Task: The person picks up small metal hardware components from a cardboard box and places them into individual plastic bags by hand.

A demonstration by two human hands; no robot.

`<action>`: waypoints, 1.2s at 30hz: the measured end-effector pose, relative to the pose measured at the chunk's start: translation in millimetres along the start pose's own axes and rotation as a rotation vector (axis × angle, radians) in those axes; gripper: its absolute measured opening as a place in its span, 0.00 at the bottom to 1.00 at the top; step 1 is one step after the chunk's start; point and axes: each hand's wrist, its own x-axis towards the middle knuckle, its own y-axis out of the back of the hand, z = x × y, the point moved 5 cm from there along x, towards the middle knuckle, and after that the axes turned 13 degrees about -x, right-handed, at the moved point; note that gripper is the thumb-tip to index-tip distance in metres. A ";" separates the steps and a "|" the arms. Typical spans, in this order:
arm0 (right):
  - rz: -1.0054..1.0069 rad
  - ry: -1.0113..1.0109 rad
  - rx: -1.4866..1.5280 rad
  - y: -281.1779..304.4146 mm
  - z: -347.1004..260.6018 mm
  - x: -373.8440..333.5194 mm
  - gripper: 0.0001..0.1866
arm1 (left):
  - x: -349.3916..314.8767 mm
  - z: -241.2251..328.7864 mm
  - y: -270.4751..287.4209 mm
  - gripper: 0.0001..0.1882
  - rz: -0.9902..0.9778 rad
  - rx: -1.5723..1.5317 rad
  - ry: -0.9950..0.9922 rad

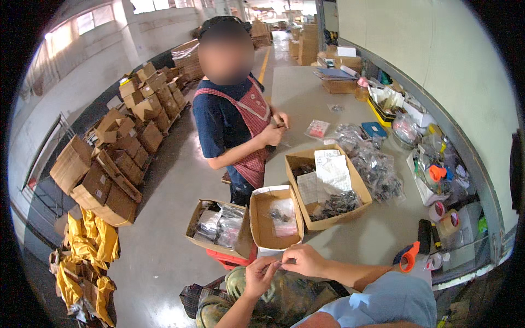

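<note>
Just in front of my body, my left hand (pixel 260 277) and my right hand (pixel 303 261) meet fingertip to fingertip. Both are closed in a pinch, and whatever lies between them is too small to make out. Right beyond them stands an open cardboard box with a white rim (pixel 256 218), in which lie clear plastic bags (pixel 282 210) with small dark pieces. To its left, another carton (pixel 192 236) is packed with filled plastic bags (pixel 228 225). A larger carton (pixel 362 188) on the right holds dark small parts (pixel 336 206) and paper sheets (pixel 332 170).
A co-worker in a red checked apron (pixel 254 158) stands across the table corner, hands together. Bagged parts (pixel 377 172) heap on the grey table (pixel 295 87). Along its right edge lie tape rolls (pixel 449 223) and an orange-handled tool (pixel 407 257). Stacked cartons (pixel 104 186) line the left wall.
</note>
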 end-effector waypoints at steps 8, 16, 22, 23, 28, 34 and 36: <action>-0.039 -0.057 0.244 -1.9 4.6 -7.9 0.09 | -2.3 5.5 -4.5 0.03 -0.050 0.172 -0.070; -0.062 0.117 0.168 1.1 -1.7 -1.9 0.07 | 1.1 7.7 -3.5 0.03 -0.055 0.193 -0.095; -0.140 0.052 0.172 8.2 -2.3 -1.2 0.06 | -3.9 0.0 11.4 0.04 0.049 -0.168 0.022; -0.133 0.066 0.147 12.5 -0.1 -0.5 0.06 | -1.6 -4.2 16.2 0.04 0.088 -0.243 0.042; -0.119 0.037 0.124 12.3 1.8 -9.3 0.07 | -2.0 -17.3 17.4 0.05 0.136 -0.390 0.143; -0.124 -0.129 0.199 13.5 23.2 -26.3 0.08 | 1.1 -23.0 14.6 0.06 0.111 -0.209 0.222; -0.045 -0.283 0.322 18.6 62.2 -34.7 0.06 | 2.7 -34.1 14.6 0.09 0.085 -0.139 0.256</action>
